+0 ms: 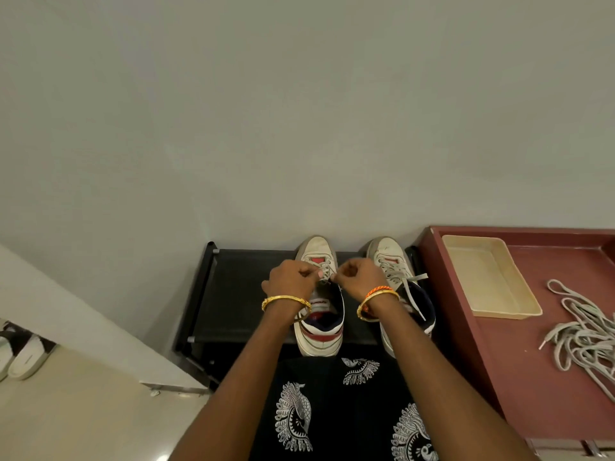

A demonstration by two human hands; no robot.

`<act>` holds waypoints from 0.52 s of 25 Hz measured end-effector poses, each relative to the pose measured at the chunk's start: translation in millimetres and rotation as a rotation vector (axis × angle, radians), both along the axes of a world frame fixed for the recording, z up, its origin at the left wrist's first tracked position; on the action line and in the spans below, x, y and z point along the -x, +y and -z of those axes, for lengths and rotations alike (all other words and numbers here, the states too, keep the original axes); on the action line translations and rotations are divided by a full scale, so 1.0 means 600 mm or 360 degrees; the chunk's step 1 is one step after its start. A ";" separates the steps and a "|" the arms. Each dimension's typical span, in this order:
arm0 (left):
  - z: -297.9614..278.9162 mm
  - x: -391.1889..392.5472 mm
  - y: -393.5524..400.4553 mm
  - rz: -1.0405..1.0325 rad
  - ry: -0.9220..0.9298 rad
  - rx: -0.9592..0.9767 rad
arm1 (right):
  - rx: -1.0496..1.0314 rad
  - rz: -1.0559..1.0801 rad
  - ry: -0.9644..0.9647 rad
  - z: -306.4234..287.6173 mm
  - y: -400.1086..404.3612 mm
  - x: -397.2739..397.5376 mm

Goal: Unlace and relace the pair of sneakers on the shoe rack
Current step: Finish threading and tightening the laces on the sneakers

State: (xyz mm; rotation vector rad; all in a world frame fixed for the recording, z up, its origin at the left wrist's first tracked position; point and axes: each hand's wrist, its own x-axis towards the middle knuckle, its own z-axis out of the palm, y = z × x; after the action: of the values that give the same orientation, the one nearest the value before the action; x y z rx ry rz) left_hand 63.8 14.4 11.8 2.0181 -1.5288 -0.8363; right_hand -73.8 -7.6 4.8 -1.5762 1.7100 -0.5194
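Note:
Two white sneakers with red and navy trim stand side by side on a black shoe rack [233,294], toes toward the wall. Over the left sneaker [316,247], my left hand [293,281] and my right hand [361,277] are both curled, each pinching the lace near the upper eyelets. The lace itself is mostly hidden by my fingers. The right sneaker [387,251] is laced, with loose lace ends [414,287] trailing across its opening.
A maroon tabletop [532,387] sits right of the rack, holding a cream tray [489,281] and a pile of loose grey laces [585,337]. Pale slippers [26,357] lie at far left on the floor. A plain wall rises behind the rack.

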 end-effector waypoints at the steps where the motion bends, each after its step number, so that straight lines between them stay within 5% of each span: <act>1: 0.013 0.007 -0.004 -0.0010 -0.0188 -0.0047 | -0.0043 -0.0040 0.0121 0.020 0.000 -0.005; 4: 0.037 0.031 -0.008 -0.0067 -0.0446 -0.0030 | 0.0018 0.0111 0.0120 0.048 0.004 -0.009; 13: 0.078 0.051 -0.012 -0.0115 -0.0134 0.0049 | -0.0302 0.0450 -0.0573 0.061 -0.007 0.014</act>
State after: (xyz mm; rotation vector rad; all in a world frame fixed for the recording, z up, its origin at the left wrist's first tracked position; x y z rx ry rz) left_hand 33.0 7.2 -35.2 2.0968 -1.4946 -0.7040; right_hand -82.3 -11.7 -31.9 -1.0405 1.6519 -0.7112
